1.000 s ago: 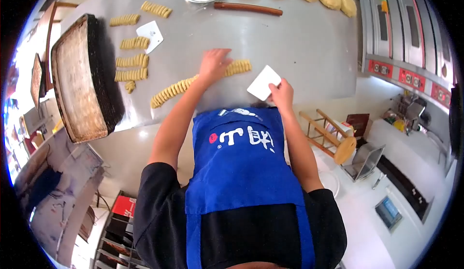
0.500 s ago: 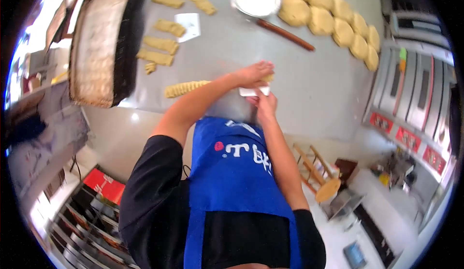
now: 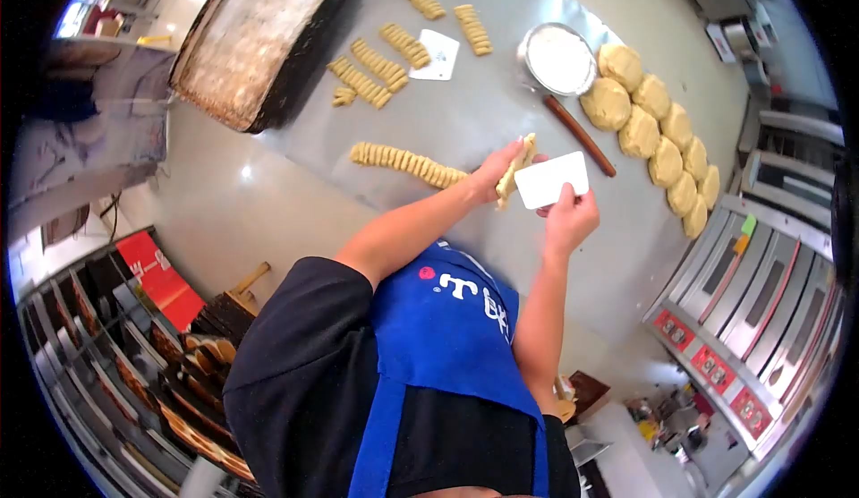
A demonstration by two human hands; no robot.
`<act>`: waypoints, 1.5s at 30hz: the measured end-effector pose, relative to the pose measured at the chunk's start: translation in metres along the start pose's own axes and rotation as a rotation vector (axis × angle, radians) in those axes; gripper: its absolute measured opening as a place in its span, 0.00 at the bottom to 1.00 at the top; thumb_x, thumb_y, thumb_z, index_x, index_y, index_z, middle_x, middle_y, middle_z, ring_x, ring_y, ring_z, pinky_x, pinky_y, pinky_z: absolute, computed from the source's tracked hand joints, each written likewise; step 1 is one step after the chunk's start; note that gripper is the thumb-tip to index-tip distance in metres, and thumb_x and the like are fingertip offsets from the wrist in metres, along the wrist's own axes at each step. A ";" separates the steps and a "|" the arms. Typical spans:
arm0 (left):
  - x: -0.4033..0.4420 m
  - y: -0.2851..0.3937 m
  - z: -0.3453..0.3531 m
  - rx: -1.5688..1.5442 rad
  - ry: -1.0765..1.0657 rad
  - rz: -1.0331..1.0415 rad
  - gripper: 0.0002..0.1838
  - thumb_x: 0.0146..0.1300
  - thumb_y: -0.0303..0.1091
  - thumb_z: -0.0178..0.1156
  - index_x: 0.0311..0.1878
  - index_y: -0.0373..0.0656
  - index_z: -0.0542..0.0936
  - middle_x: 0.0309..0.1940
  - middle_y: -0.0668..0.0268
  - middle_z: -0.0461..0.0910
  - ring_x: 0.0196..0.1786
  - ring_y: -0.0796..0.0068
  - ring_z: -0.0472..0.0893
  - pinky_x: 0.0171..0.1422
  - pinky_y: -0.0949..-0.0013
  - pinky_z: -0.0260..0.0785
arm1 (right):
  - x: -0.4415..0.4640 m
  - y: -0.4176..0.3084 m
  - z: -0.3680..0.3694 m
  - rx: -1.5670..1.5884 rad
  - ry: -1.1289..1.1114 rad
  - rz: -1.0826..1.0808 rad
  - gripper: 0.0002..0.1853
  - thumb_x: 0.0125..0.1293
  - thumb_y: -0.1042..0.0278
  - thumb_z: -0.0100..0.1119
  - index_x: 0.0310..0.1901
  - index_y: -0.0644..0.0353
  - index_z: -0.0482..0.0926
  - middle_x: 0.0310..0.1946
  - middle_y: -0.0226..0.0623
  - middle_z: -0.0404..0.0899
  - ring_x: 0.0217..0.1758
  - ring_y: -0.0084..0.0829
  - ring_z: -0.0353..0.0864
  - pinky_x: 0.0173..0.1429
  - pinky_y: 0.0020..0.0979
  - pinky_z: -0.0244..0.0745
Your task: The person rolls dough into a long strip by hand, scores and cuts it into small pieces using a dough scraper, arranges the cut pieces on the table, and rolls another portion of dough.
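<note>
My left hand (image 3: 495,174) is closed around a strip of pale yellow dough (image 3: 516,169), lifted over the metal table. Just to its right, my right hand (image 3: 570,216) pinches a white dough scraper (image 3: 552,180) by its lower edge. The scraper's flat face is turned up, and its left corner is close to the dough. A long row of sliced dough (image 3: 407,161) lies on the table beside my left forearm, which hides its right end. Farther up are several short sliced dough pieces (image 3: 379,65) and a second white scraper (image 3: 436,54).
A dark-sided baking tray (image 3: 259,42) stands at the table's left. Behind my hands are a bowl of white powder (image 3: 559,59) and a wooden rolling pin (image 3: 580,136). Rounds of dough (image 3: 665,161) line the right edge. An oven (image 3: 761,274) is at the right, a tray rack (image 3: 134,373) at lower left.
The view has turned and shifted. My hands, low over the table before, are now raised and apart, with the dough strip in the left and the scraper plainly visible in the right.
</note>
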State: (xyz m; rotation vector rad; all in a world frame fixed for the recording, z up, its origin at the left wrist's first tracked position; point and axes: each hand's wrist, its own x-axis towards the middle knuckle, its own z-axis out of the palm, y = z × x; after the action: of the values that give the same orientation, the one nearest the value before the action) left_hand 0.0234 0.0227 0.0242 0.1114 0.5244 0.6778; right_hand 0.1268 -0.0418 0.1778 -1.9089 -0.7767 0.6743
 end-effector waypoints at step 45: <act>-0.050 -0.023 -0.028 1.931 0.056 0.509 0.19 0.62 0.29 0.63 0.57 0.42 0.78 0.47 0.50 0.81 0.50 0.44 0.84 0.55 0.44 0.78 | -0.072 0.139 -0.107 0.204 0.149 0.383 0.15 0.75 0.66 0.62 0.53 0.70 0.83 0.36 0.41 0.87 0.27 0.33 0.88 0.25 0.35 0.86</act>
State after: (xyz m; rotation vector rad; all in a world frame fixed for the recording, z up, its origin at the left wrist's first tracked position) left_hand -0.0104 -0.0285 0.0157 2.0873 1.0630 0.4278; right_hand 0.1905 -0.2050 0.1058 -1.9084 -0.2375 0.7988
